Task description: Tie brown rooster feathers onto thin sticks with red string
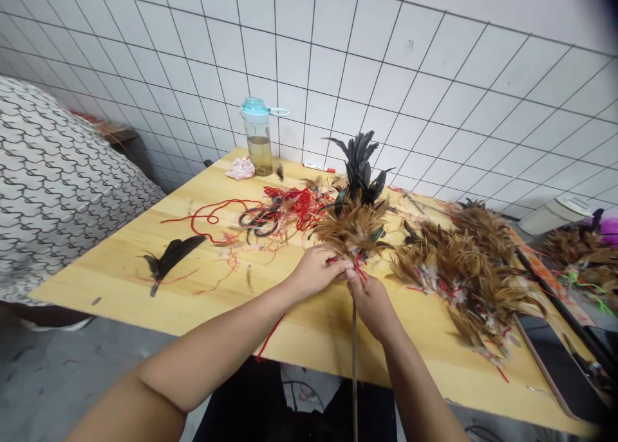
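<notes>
My left hand (316,271) and my right hand (371,300) meet at the base of a feather duster (352,226), with fingertips pinched together. Black plumes top the duster, and brown feathers fan out below them. Its thin stick (355,365) runs down from between my hands past the table's front edge. Short ends of red string (360,266) stick out at the binding beside my fingers. Exactly what each fingertip presses is partly hidden. Left of the duster lies a tangle of red string (309,207), next to black-handled scissors (261,220).
Brown feather bundles (463,255) cover the right side of the wooden table (193,313). A phone (555,358) lies at the right edge. A water bottle (261,143), a crumpled tissue (240,168) and a marker (318,168) are by the tiled wall. Black feathers (174,258) lie left.
</notes>
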`<state>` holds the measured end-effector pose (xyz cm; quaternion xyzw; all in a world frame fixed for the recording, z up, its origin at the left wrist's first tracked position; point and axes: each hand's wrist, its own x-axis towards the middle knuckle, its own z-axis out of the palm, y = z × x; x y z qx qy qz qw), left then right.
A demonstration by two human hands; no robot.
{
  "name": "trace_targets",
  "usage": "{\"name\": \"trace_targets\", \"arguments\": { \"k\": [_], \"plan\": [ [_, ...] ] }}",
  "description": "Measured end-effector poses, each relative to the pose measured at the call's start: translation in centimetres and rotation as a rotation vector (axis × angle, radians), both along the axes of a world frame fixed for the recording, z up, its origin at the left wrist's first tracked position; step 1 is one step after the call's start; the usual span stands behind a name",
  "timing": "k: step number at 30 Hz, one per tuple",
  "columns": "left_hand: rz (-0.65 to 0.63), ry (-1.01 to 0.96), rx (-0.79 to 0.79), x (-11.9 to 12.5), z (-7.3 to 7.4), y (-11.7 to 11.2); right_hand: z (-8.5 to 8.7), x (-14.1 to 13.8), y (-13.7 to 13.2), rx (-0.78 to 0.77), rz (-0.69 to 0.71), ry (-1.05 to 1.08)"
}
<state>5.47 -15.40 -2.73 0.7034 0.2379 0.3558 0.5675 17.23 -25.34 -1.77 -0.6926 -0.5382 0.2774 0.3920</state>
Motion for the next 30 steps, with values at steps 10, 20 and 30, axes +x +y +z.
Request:
{"name": "trace_targets", "arguments": {
  "k": [10, 20, 30],
  "plan": [
    [-0.006, 0.128, 0.328, -0.2, 0.5, -0.3, -1.0, -0.6, -0.3, 0.031, -0.04, -0.014],
    [-0.067, 0.036, -0.102, -0.5, 0.4, -0.5, -0.1, -1.2, -0.7, 0.11, 0.044, 0.009],
    [-0.23, -0.076, -0.545, -0.1, 0.1, -0.8, -0.3, -3.1, -1.1, -0.076, -0.16, -0.493]
  ]
}}
